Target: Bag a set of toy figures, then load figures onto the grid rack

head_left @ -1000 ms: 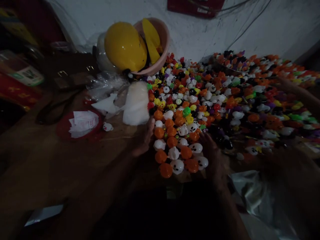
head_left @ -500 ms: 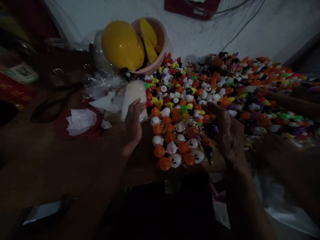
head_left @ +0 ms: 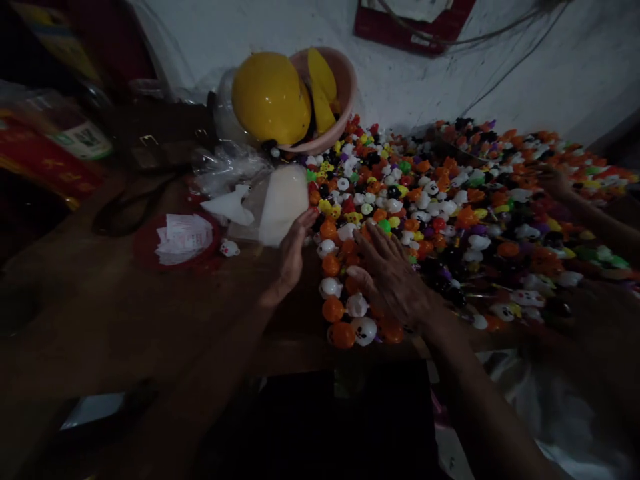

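Note:
Small plastic toy figures, orange pumpkin-like ones [head_left: 333,309] and white ghost-like ones [head_left: 365,330] among them, lie in close rows at the table's front edge. My left hand [head_left: 294,252] stands on edge along the left side of these rows, its fingers stretched out and nothing in it. Over the middle of the rows lies my right hand [head_left: 393,273], palm down with fingers extended, hiding several figures beneath it. Whether its palm presses on them I cannot tell. By my left fingertips is a white stack wrapped in clear plastic [head_left: 284,205].
A heap of mixed figures [head_left: 480,220] spreads right and back to the wall. Behind stands a pink bowl [head_left: 345,110] with a yellow helmet-like object [head_left: 273,97]. At left, a red dish [head_left: 145,243] holds paper slips. Another person's hand [head_left: 553,180] reaches in from the right.
My right hand has moved left, from the right side of the rows to on top of them. My left hand stays at their left edge. The camera view has shifted slightly.

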Available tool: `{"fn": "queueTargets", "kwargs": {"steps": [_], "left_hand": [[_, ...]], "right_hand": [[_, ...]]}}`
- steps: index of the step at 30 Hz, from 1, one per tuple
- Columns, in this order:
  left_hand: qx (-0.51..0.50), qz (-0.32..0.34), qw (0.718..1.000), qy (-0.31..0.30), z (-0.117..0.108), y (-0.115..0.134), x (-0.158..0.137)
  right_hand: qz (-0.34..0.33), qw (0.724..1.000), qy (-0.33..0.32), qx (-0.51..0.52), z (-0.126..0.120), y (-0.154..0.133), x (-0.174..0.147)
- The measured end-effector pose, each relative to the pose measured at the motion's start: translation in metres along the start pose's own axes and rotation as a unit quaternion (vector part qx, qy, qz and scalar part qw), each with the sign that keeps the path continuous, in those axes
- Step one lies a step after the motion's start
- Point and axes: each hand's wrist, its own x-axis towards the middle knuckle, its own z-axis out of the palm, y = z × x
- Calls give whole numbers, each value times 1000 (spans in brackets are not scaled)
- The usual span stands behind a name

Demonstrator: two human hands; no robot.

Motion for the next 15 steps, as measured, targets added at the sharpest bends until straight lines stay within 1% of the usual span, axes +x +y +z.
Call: {"fn": "queueTargets", "kwargs": {"steps": [1, 3, 6, 8, 11, 13, 15], "left_hand": [[17, 14, 999, -30, 4, 2, -5], [39, 14, 997, -68, 12, 4, -14], [57, 2, 993, -101, 22, 3, -21], [63, -2, 993, -100, 25, 2, -21], [63, -11, 995, -79, 21, 4, -20], [64, -14, 995, -72, 17, 7, -21], [66, -18, 995, -77, 21, 10, -23]], "right_hand": [[-8, 1000, -16, -22, 4, 0, 2], [-16, 998, -35, -57, 12, 2, 4], [-16, 994, -27, -102, 21, 11, 2], [-34, 993, -9, -116, 21, 18, 2], [-73, 991, 47, -106, 10, 21, 7], [-87, 988, 83, -93, 2, 18, 14], [-97, 988, 82, -86, -1, 10, 20]]}}
